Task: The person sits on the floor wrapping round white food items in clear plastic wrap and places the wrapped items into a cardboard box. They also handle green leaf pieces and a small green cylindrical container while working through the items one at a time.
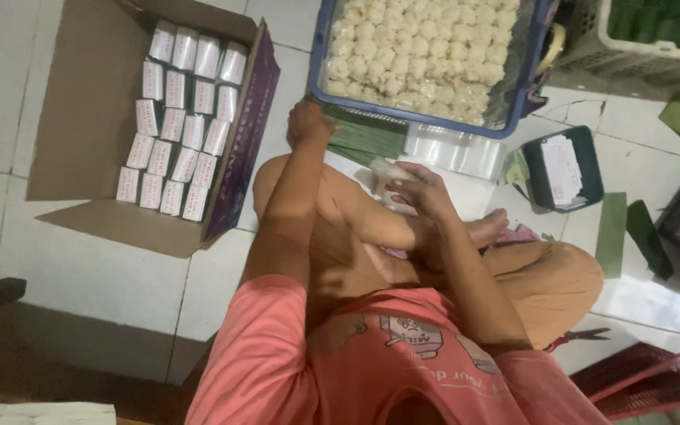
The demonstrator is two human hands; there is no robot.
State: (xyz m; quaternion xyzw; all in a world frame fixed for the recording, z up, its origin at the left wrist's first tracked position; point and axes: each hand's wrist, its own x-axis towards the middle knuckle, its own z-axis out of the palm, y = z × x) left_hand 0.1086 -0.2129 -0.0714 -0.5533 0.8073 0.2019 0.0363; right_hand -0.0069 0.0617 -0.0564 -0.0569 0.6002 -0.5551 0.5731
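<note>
Left hand (pixel 308 126) reaches onto green leaf stack (pixel 367 138) beside blue crate (pixel 320 75), fingers curled, grip unclear. Right hand (pixel 419 193) closed on small clear-wrapped packet (pixel 391 171) above lap. Packet likely light, soft, crushable; hold by edges.

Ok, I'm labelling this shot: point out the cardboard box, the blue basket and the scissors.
cardboard box (pixel 72 118): head view, bare inner side flap.
blue basket (pixel 426 122): head view, near rim.
scissors (pixel 580 337): head view, red handles and blades on the floor.
</note>
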